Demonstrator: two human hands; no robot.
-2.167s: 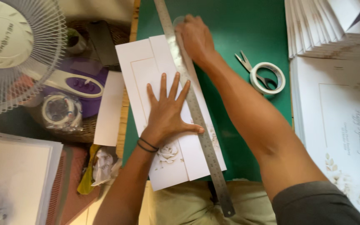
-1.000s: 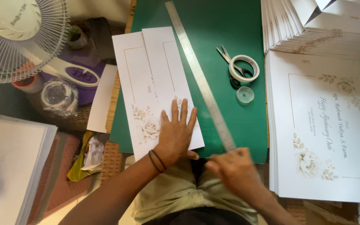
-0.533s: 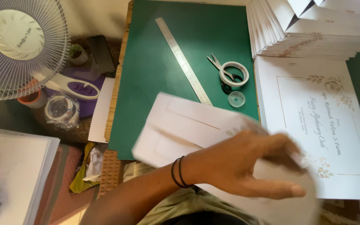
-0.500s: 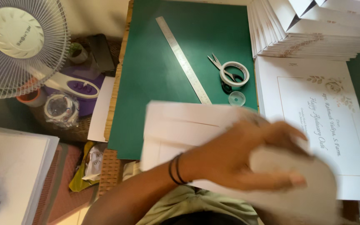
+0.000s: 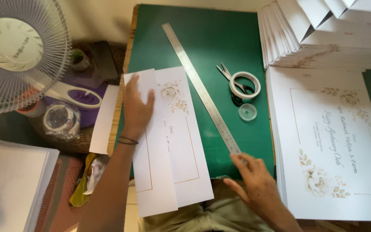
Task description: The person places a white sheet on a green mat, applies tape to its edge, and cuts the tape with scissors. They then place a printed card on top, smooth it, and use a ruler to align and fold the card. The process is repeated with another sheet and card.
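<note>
Paper sheet (image 5: 172, 141), white with a flower print, lies on the green mat (image 5: 220, 56), and its near end hangs over the mat's edge. It looks light, thin and bendy, so it would likely slide or crease easily. A flat palm on top seems the safest hold. The left hand (image 5: 136, 105) rests flat on its upper left part, fingers together and pressing down. The right hand (image 5: 254, 180) has its fingers spread, with the tips on the near end of the long metal ruler (image 5: 200, 88), which looks stiff and hard. I count one ruler, one pair of scissors (image 5: 227, 75), one tape roll (image 5: 244, 85), one small clear lid (image 5: 247, 111) and one fan (image 5: 16, 51).
</note>
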